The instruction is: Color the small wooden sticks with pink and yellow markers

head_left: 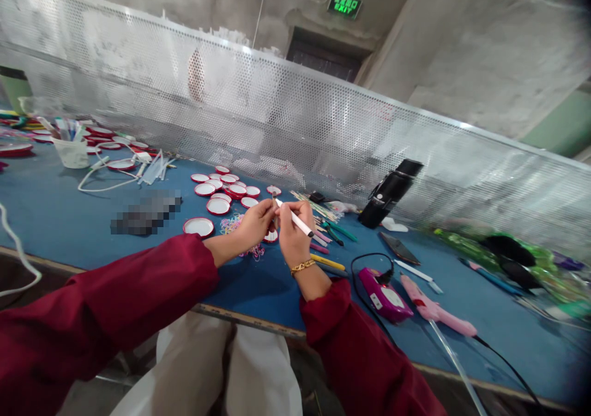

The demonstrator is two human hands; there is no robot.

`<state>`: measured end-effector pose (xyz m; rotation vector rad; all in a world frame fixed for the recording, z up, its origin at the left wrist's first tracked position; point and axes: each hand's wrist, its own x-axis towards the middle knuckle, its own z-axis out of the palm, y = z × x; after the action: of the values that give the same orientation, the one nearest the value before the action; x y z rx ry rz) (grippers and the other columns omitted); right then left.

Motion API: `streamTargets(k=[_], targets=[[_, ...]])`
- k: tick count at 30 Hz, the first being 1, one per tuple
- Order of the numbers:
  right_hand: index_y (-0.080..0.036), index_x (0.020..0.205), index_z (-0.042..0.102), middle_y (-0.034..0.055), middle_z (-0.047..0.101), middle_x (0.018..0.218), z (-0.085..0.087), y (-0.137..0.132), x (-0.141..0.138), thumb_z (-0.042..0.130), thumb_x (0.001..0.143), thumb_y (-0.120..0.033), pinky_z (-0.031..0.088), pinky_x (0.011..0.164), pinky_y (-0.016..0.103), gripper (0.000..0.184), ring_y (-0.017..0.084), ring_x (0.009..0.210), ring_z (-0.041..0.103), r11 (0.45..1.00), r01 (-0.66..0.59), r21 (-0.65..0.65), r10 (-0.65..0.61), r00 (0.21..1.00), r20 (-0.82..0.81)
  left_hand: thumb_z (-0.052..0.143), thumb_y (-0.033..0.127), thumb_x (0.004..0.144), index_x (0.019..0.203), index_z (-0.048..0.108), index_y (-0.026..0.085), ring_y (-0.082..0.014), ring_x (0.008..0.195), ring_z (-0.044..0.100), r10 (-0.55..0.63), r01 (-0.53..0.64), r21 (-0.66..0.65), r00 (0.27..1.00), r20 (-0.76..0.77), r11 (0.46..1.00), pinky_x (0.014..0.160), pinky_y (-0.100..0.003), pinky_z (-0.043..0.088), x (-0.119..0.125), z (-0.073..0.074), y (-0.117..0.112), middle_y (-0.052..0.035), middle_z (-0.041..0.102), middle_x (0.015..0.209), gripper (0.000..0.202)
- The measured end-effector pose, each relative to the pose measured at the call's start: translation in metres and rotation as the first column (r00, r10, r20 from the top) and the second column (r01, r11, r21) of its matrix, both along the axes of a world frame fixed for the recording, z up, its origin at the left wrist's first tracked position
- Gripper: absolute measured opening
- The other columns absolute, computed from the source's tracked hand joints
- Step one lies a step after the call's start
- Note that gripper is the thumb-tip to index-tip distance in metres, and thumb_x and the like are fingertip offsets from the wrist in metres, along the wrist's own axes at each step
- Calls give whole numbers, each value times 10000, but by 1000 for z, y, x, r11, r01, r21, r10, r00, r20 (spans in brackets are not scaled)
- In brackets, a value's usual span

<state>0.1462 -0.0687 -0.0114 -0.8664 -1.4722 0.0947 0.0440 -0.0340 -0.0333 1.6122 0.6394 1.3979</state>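
Your right hand [294,241] is closed round the white marker [298,221] over the blue table [258,287]; probably light, stiff, slick: hold near tip. Your left hand [255,226] pinches tight, contents unclear.

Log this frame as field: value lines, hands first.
left hand: fingertips pinched together; anything between them too small to identify
right hand: holding white pen, its far end close to left hand
lids: red-rimmed lids, mostly beyond left hand
right side: purple device with cable, pink glue gun
surface: blue tabletop
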Motion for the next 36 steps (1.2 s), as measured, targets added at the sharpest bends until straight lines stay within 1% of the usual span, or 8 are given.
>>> streamTargets(k=[3,6,14,18,21,25,29,36], targets=[[-194,790,520,-2,587,700,2,-2,-1,515,894,-299,464,617,287,148,136,639,559,999,31,16,-32,999,35,439,351,910,735,421,184,-57,458,421,23,-23,-13,1000,-17,1000,435,-188,327,-1,0,0,49,455,572,242],[-199,797,514,-2,590,704,2,-1,0,520,891,-298,469,624,290,136,140,648,565,1000,24,18,-25,999,29,432,323,912,730,417,184,-56,457,418,20,-20,-20,1000,-13,1000,435,-190,328,-1,1,-1,49,450,573,229],[-195,818,504,-26,552,669,-3,3,1,500,899,-332,448,545,264,158,117,562,529,1000,-13,-23,12,999,-39,428,343,919,731,426,180,-57,469,430,-11,11,-15,1000,21,1000,450,-191,334,1,4,-2,46,458,578,249],[-196,796,516,-6,580,694,1,-1,-1,510,894,-303,464,604,279,145,134,640,559,1000,29,10,-29,999,15,430,333,916,731,425,182,-57,461,425,13,-13,-45,1000,-3,999,448,-190,333,-1,4,-3,49,456,567,240],[-200,796,516,1,593,705,2,-2,-1,521,889,-294,473,623,291,132,142,656,568,999,29,18,-30,999,28,435,324,914,725,419,183,-57,461,422,22,-23,-40,1000,-17,999,446,-190,330,-1,3,-2,49,455,566,236],[-201,794,509,-9,577,683,0,0,-1,519,891,-302,466,584,278,140,130,610,552,1000,22,5,-22,1000,6,429,330,917,729,421,183,-57,466,425,11,-11,-13,1000,-13,1000,446,-191,328,0,1,1,46,454,575,239],[-201,827,497,-29,550,661,-4,4,0,499,904,-333,447,514,257,153,112,538,522,999,-41,-31,39,997,-64,427,349,918,741,431,181,-63,477,442,-14,14,6,1000,4,1000,450,-194,339,1,2,0,41,460,585,244],[-200,808,508,-13,572,691,-3,4,1,513,900,-317,464,550,260,149,119,593,547,1000,-14,4,14,1000,-20,430,341,918,733,431,180,-57,468,428,4,-3,-23,1000,8,1000,447,-192,327,0,5,-5,44,464,580,245]])
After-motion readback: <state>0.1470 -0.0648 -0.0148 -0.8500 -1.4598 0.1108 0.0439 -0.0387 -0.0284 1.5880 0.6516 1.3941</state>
